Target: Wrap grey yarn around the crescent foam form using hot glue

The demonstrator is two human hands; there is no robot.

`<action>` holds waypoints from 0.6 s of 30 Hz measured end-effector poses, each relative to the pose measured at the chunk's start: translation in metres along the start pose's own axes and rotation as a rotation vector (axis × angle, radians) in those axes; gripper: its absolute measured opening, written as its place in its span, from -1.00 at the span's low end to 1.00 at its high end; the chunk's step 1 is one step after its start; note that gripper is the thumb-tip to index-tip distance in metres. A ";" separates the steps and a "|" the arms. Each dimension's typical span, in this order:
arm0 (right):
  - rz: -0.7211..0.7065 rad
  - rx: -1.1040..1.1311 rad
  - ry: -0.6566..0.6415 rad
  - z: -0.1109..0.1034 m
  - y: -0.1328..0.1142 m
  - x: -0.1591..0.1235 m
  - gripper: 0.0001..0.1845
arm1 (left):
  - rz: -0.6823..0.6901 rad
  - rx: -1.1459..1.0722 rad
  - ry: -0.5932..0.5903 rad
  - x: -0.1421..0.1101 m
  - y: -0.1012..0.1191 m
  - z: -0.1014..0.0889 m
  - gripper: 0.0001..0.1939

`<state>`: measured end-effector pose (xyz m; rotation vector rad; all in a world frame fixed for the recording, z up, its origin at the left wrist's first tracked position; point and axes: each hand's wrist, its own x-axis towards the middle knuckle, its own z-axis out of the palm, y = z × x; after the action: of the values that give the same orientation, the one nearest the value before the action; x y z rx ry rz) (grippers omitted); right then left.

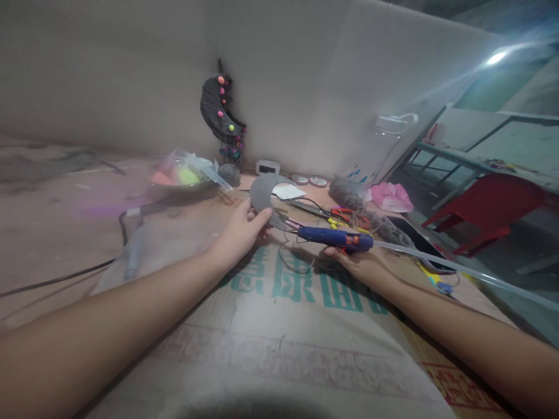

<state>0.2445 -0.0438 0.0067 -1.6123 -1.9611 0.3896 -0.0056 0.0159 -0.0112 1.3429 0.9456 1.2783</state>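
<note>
My left hand [244, 227] pinches a grey crescent [261, 191], which looks wrapped in yarn, between thumb and fingers. In my right hand [356, 265] is a blue hot glue gun [324, 235], lying level with its nozzle pointing left at the crescent's lower end. Whether nozzle and crescent touch, I cannot tell. A long clear glue stick [441, 261] runs out of the gun's back to the right. A loose strand of grey yarn [297, 270] curves below the gun. Most fingers of my right hand are hidden beneath it.
A finished-looking dark crescent with coloured beads [213, 105] hangs on the wall. Behind my hands are a bowl of colourful pieces [186, 181], a small white clock [267, 167], a grey yarn ball [345, 192] and orange-handled scissors [345, 214]. A phone [419, 241] lies right; a red chair [489, 203] stands beyond.
</note>
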 end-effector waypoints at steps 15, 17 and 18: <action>-0.050 -0.052 0.064 0.000 -0.006 0.000 -0.65 | 0.017 0.032 -0.028 -0.002 0.004 0.000 -0.78; -0.042 -0.055 0.060 0.001 -0.004 0.000 -0.65 | 0.016 0.033 -0.026 -0.001 0.003 0.000 -0.78; -0.035 -0.060 0.062 0.001 -0.002 0.000 -0.65 | 0.017 0.035 -0.023 -0.001 0.003 0.000 -0.78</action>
<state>0.2422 -0.0446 0.0072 -1.6053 -1.9687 0.2660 -0.0061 0.0146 -0.0087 1.3919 0.9467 1.2618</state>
